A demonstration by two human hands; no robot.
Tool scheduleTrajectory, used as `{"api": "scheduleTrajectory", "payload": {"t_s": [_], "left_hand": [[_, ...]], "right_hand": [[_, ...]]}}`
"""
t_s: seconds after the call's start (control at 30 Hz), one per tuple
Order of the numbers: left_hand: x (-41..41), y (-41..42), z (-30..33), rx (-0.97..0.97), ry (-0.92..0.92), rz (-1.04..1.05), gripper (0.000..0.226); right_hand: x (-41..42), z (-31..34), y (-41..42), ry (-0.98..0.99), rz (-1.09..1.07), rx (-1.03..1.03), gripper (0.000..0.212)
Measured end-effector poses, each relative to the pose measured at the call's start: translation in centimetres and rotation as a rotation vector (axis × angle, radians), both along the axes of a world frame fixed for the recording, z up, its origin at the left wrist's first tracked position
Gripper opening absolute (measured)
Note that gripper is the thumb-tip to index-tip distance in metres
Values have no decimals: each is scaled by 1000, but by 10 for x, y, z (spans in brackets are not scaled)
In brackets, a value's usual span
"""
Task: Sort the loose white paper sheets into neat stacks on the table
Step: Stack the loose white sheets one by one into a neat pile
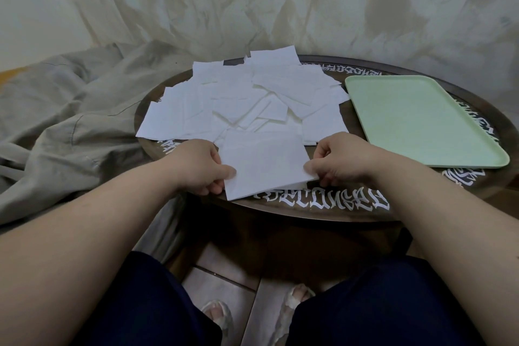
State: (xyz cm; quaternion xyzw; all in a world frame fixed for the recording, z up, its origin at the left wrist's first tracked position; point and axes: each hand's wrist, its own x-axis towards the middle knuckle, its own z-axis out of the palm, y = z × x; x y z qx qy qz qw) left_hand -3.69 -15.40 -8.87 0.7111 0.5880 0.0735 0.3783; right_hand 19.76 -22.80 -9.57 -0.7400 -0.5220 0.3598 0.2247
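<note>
A small bundle of white paper sheets [264, 163] is held just above the near edge of the round dark table [323, 213]. My left hand [196, 168] pinches its left edge, thumb on top. Its right edge is pinched by my right hand [337, 161]. Behind it, a loose pile of white sheets [247, 101] lies scattered and overlapping across the left and middle of the table.
A pale green tray [421, 121] lies on the right side of the table, holding nothing. A crumpled grey cloth [61, 121] lies left of the table. A patterned wall stands close behind. My knees and feet are below the table's front edge.
</note>
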Motion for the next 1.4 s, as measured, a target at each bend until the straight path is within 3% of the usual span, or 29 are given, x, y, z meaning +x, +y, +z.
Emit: {"api": "scheduleTrajectory", "payload": {"t_s": [0.27, 0.4, 0.53, 0.63, 0.73, 1.03, 1.4], "left_hand": [[3, -2, 1, -93, 35, -31, 21], [6, -3, 1, -110, -31, -4, 23], [2, 1, 4, 10, -102, 7, 27], [1, 7, 8, 267, -181, 70, 22], [0, 17, 6, 411, -258, 161, 19], [0, 31, -8, 420, -217, 155, 19], [0, 36, -18, 285, -261, 119, 20]], "right_hand": [[-3, 1, 1, 145, -68, 108, 9], [-4, 1, 4, 109, -70, 189, 9], [-5, 5, 4, 134, -72, 253, 14], [-6, 8, 4, 322, -137, 329, 20], [-10, 8, 7, 361, -160, 351, 20], [-15, -3, 15, 265, -215, 366, 14], [-15, -11, 16, 236, -189, 203, 11]]}}
